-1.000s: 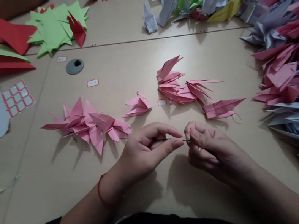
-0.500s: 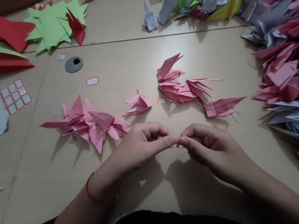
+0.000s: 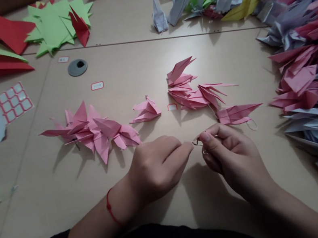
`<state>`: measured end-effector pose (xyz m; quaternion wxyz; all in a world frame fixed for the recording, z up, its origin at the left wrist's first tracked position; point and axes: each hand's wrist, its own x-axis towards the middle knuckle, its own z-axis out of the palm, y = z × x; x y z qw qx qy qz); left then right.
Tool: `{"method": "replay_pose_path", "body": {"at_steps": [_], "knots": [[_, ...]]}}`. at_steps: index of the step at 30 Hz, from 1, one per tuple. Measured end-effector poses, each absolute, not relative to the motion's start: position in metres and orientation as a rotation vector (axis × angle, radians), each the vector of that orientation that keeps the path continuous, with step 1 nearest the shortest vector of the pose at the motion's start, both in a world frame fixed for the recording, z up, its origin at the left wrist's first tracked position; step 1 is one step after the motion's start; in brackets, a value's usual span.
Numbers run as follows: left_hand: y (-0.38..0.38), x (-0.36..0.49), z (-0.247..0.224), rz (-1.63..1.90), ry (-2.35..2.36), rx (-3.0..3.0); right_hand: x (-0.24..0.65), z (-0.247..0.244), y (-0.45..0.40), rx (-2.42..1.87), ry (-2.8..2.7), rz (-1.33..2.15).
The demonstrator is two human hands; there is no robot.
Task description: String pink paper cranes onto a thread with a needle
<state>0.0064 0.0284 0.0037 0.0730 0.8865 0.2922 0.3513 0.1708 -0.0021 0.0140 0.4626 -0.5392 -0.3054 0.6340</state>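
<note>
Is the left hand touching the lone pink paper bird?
Apart. The head view shows bare table between the left hand and the lone pink paper bird.

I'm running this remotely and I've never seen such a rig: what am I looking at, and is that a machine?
No machine here: these are a person's bare left hand and right hand. The view comes from one camera worn on the head, looking forward and down.

On the table behind the hands lie pink folded-paper pieces. A large paper heap, mostly pink and grey, fills the right side; a green paper stack and a sticker sheet are at the left.

The right fingertips pinch a thin dark piece, perhaps wire or thread. The left fingertips are at its other end, but their grip is hidden.
</note>
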Motion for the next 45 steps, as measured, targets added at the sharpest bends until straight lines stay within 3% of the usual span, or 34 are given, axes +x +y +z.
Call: {"method": "replay_pose_path", "body": {"at_steps": [12, 30, 37, 45], "knots": [[0.019, 0.017, 0.000, 1.170, 0.974, 2.556, 0.165, 0.006, -0.009, -1.292, -0.715, 1.422], [0.010, 0.032, 0.005, 0.948, 1.173, 1.686, 0.162, 0.003, -0.013, -1.381, -1.132, 1.010], [0.011, 0.031, 0.005, 0.872, 1.186, 1.372, 0.160, 0.003, -0.013, -1.425, -1.106, 1.032], [0.014, 0.029, 0.006, 0.839, 1.181, 1.342, 0.161, 0.003, -0.017, -1.446, -1.035, 1.307]]}}
